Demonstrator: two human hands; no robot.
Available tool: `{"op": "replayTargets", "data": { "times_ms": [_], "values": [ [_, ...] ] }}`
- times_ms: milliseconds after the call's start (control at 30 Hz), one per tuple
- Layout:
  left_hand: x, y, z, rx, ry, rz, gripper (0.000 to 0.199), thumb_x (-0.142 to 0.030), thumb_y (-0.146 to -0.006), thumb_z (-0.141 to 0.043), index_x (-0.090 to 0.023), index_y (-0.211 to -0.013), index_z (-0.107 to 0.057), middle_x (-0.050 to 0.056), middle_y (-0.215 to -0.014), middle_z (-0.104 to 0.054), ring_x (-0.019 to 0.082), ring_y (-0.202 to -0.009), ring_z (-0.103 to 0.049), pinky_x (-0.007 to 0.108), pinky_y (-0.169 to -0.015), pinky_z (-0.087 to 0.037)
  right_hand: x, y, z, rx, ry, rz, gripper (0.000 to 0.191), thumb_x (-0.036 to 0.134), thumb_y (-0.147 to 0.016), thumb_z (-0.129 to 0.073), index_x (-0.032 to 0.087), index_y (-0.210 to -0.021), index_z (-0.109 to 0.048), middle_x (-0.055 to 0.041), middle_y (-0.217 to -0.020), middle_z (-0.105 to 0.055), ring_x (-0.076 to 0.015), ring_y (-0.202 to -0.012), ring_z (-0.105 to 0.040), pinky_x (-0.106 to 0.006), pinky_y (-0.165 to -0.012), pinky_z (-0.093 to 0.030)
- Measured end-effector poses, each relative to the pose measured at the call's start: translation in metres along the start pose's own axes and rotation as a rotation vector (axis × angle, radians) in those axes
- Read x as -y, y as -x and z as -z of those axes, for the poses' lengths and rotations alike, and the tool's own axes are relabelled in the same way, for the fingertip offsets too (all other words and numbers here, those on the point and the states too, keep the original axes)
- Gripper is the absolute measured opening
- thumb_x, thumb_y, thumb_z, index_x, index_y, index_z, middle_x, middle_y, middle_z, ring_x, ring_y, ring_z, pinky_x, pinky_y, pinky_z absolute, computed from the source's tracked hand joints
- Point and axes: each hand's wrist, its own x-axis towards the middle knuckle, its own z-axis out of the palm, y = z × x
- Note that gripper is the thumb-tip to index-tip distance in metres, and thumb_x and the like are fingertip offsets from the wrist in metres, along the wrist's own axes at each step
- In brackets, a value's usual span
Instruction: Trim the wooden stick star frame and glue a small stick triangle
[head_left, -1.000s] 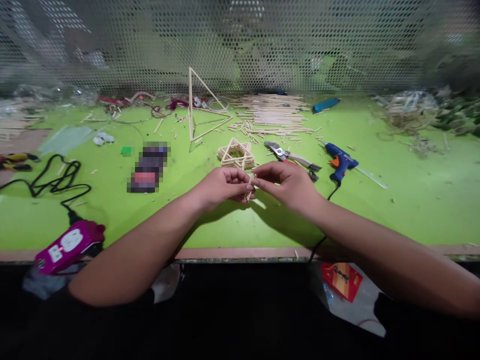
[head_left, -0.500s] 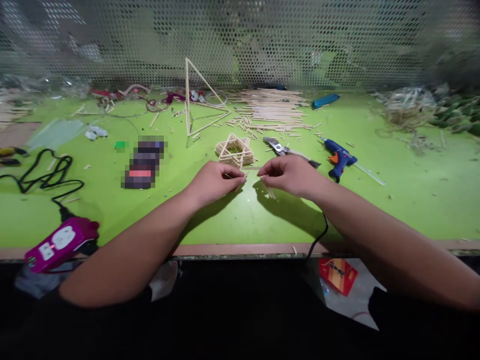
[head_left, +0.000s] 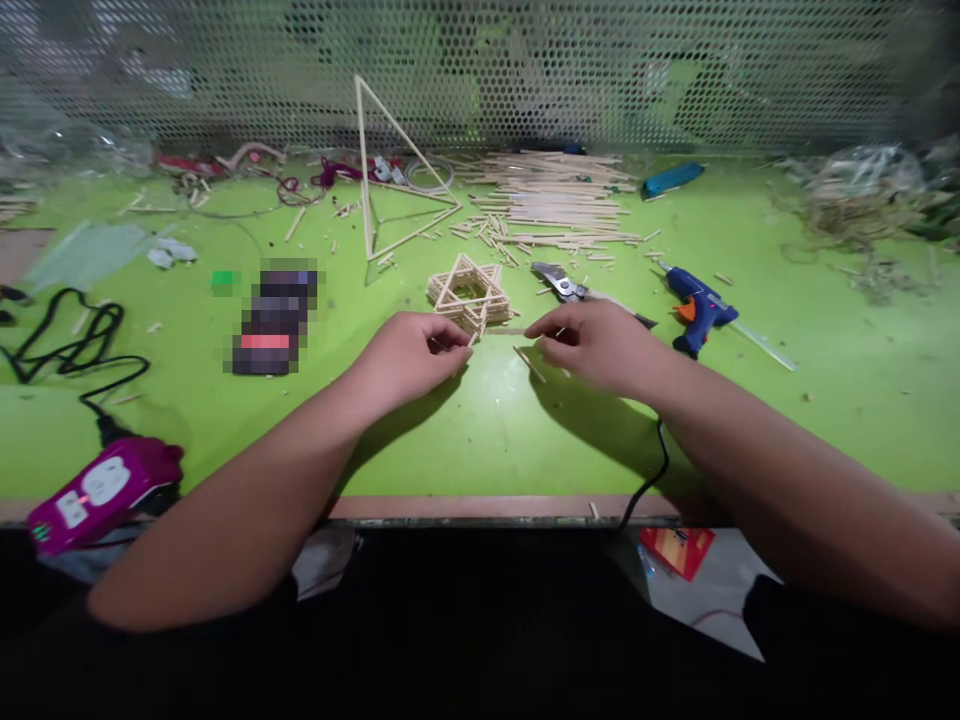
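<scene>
Over the green table [head_left: 480,450], left hand [head_left: 409,355] and right hand [head_left: 600,345] pinch one thin stick [head_left: 502,331], grips nearly shut.

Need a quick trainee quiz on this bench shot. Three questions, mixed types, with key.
1. True or false: the glue gun lies to the right of the cutters.
2. Which is nearest the left hand? A) the power strip B) the star-shaped stick frame C) the glue gun
3. Fill the gap: the table top is bright ____.

Key: 1 true; 2 B; 3 green.
</scene>
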Motion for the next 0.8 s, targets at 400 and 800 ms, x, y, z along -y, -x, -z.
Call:
{"op": "replayTargets", "data": {
  "times_ms": [400, 800],
  "values": [
    [-0.008, 0.010, 0.003, -0.115, -0.109, -0.044, 0.016, -0.035, -0.091, -0.081, -0.025, -0.101, -0.089, 0.002, -0.084, -0.084, 0.020, -0.071, -0.071, 0.033, -0.074, -0.056, 0.009, 0.014, -0.026, 0.011, 0.398, 0.028, 0.024, 0.040, -0.104, -0.059, 0.023, -0.093, -0.072, -0.0134, -0.090, -0.081, -0.0306, -0.075, -0.069, -0.041, -0.061, -0.036],
    [-0.029, 0.036, 0.003, -0.645, -0.038, -0.138, 0.016, -0.042, -0.098, -0.082, -0.038, -0.114, -0.085, -0.007, -0.110, -0.085, 0.019, -0.091, -0.081, 0.033, -0.073, -0.072, -0.016, 0.035, 0.024, -0.198, 0.519, 0.115, 0.015, 0.033, -0.101, -0.058, 0.023, -0.094, -0.068, -0.0046, -0.072, -0.067, -0.0191, -0.055, -0.047, -0.033, -0.058, -0.029]
  ]
}}
